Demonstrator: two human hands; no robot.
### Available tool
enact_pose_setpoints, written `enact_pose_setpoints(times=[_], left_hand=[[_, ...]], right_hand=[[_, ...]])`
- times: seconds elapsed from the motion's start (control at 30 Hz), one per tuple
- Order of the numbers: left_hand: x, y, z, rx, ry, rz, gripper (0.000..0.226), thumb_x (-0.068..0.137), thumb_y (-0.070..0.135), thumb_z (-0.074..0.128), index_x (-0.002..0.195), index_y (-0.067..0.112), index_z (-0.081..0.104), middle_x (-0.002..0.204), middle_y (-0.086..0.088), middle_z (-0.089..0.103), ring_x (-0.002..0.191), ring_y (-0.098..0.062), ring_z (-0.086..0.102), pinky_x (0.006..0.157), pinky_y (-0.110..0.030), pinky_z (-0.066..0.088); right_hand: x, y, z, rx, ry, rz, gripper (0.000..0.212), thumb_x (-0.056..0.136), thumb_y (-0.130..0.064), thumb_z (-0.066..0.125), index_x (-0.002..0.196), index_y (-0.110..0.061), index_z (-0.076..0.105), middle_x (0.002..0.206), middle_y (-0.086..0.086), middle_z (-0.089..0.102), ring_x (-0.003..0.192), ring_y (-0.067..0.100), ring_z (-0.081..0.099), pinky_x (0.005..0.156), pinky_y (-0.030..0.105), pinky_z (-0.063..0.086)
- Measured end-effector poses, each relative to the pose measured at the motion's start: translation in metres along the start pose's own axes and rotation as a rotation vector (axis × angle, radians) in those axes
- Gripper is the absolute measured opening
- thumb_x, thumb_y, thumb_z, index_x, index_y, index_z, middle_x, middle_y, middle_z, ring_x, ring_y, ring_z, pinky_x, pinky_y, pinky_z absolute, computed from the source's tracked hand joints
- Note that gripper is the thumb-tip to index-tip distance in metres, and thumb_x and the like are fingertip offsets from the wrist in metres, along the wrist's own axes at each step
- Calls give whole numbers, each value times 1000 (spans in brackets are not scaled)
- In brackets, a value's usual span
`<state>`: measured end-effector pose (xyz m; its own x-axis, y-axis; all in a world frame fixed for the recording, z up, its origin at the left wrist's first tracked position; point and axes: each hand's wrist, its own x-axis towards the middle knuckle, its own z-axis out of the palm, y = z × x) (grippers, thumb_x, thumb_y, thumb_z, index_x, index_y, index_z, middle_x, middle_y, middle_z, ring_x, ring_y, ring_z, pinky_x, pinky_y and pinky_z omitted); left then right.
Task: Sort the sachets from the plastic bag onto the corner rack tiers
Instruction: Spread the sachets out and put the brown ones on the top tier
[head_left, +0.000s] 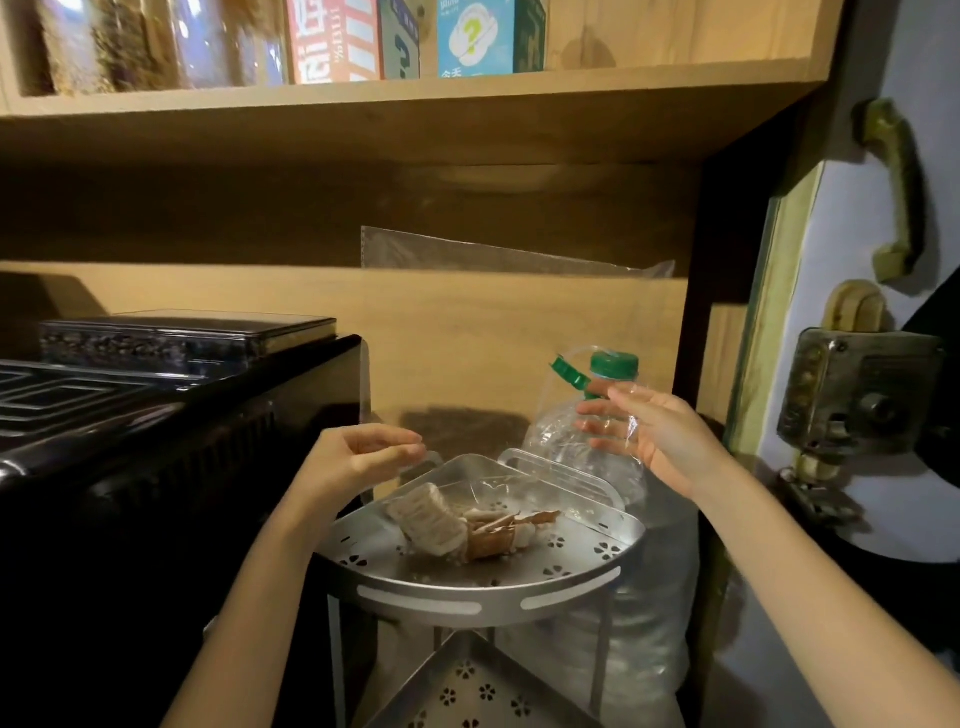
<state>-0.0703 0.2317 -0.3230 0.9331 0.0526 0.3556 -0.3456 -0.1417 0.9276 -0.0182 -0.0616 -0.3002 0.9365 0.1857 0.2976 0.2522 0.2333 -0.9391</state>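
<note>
In front of me stands a wooden shelf unit (415, 119) in warm, dim light, its upper shelf lined with jars (156, 41) and colourful boxes (410, 39). To my left sits a black appliance (171, 415) with a metal tin (187, 338) on top. To my right, a pale door (852, 218) carries a worn handle (896, 187) and an old lock (857, 395).

dim warm light, deep shadow at left, blurred top shelf, wide-angle bowing
</note>
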Motion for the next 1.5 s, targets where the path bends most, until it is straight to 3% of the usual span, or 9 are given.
enact_pose_setpoints(times=[0.2, 0.37, 0.53, 0.7, 0.9, 1.1, 1.23, 1.4, 1.5], left_hand=[[8, -4, 1, -164, 149, 3, 10, 79, 6, 65, 86, 0, 69, 65, -3, 73, 63, -11, 69, 56, -18, 55], [12, 7, 6, -125, 135, 109, 10, 80, 10, 66, 85, 3, 71, 64, -1, 73, 59, -9, 64, 57, -18, 52], [14, 41, 8, -294, 116, 180, 5, 80, 15, 66, 80, 11, 69, 67, 3, 73, 62, -6, 69, 57, -17, 56], [23, 67, 3, -323, 96, 140, 15, 86, 16, 58, 88, 3, 64, 78, -4, 72, 57, -9, 68, 50, -19, 54], [13, 73, 0, -91, -30, 250, 35, 61, 28, 71, 93, 15, 71, 81, -5, 76, 81, -19, 72, 77, -28, 56], [-1, 93, 1, -163, -1, 361, 15, 67, 11, 67, 82, 15, 69, 65, 5, 73, 64, -8, 70, 64, -18, 56], [-7, 111, -1, -223, -17, 387, 37, 77, -8, 58, 66, 23, 74, 60, 8, 72, 56, -5, 68, 49, -16, 54], [-19, 113, -5, -324, -203, 377, 40, 27, 25, 86, 66, 22, 75, 65, 4, 74, 56, -8, 69, 45, -18, 54], [-25, 96, 2, -363, -226, 307, 18, 52, 20, 85, 67, 20, 76, 71, 3, 75, 59, -10, 70, 49, -19, 56]], right_hand=[[-11, 17, -19, -229, -322, 174, 63, 65, -14, 79, 122, -7, 55, 116, 13, 67, 108, 23, 64, 91, 32, 53], [-10, 19, -12, -242, -102, 79, 18, 85, -2, 56, 100, 0, 65, 84, 9, 75, 79, 19, 72, 70, 26, 59], [0, 5, -7, -171, -35, -28, 17, 88, -6, 54, 100, -4, 66, 84, 5, 75, 75, 18, 72, 65, 27, 60], [51, 40, -88, -127, 13, -114, 48, 89, -23, 60, 134, -25, 44, 120, -3, 64, 109, 21, 62, 77, 41, 58], [-17, -50, 4, -35, -114, -234, 40, 61, -26, 71, 98, -10, 66, 82, 6, 75, 73, 17, 71, 65, 28, 59], [-36, -74, 1, -163, -87, -281, 40, 62, -32, 70, 98, -15, 69, 86, 7, 75, 80, 21, 72, 67, 28, 58], [-56, -94, 3, -204, -76, -317, 32, 60, -33, 69, 90, -21, 73, 80, 8, 75, 70, 21, 72, 59, 29, 60], [-76, -99, -4, -167, -87, -255, 25, 72, -23, 61, 94, -16, 69, 76, 5, 74, 63, 16, 70, 45, 21, 54], [-87, -88, -14, -114, -96, -154, 22, 81, -21, 53, 96, -14, 69, 77, 5, 74, 62, 14, 70, 43, 21, 53]])
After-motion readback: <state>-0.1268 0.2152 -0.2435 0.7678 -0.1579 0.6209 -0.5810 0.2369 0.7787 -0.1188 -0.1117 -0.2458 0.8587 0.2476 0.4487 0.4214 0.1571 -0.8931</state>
